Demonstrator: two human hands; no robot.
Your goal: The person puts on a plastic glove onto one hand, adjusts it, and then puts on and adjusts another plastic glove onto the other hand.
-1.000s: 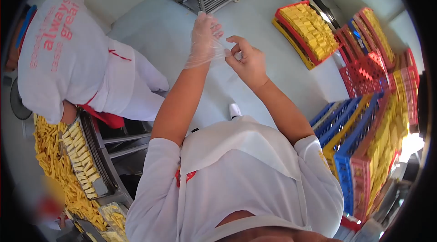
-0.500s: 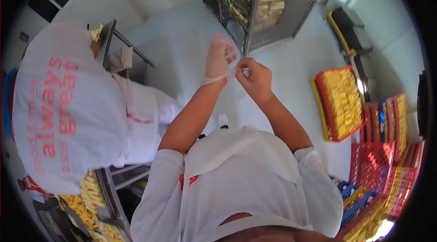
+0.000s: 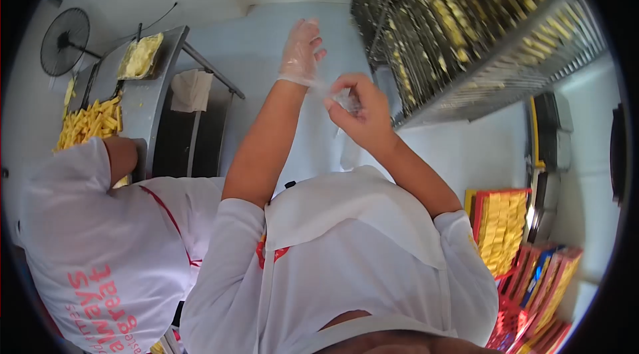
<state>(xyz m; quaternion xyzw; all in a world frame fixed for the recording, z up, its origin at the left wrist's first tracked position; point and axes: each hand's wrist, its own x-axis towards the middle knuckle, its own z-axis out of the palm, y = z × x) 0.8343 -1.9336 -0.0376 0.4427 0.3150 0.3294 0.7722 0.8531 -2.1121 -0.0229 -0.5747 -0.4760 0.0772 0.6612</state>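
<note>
Pale floor (image 3: pixel 266 41) runs under everything, w/ white walls at the top of the view. Nearest to you is your own white top (image 3: pixel 346 261), sleeves ending above the elbows, both forearms raised in front of your chest.

Your left hand (image 3: pixel 301 47) wears a thin clear plastic glove (image 3: pixel 297 64). Its fingers are spread and pointing up, loosely open, holding nothing. The glove's cuff sits at the wrist.

Your right hand (image 3: pixel 356 111) is bare and just beside the left wrist. Its fingers are curled shut, pinching a crumpled bit of clear plastic (image 3: pixel 345 97) betw. thumb and fingertips. That plastic looks joined to the glove's cuff edge, but the blur means you can't tell for sure.

To your left, close by, a co-worker (image 3: pixel 100 247) in a white top w/ red lettering bends over a steel worktable (image 3: pixel 156 81), arm reaching to the surface. Yellow sticks of food (image 3: pixel 90 121) lie heaped on the table, and a tray (image 3: pixel 141 55) of more yellow food sits at its far end. A white cloth (image 3: pixel 191 89) hangs off the table's side rail.

To your right, low in the view, red and blue crates (image 3: pixel 526 261) stand stacked, one filled w/ yellow pieces.

Farther off on the right, a tall metal rack (image 3: pixel 466 27) holds many shelves of yellow items. Far left, a black fan (image 3: pixel 64 39) stands against the wall.
</note>
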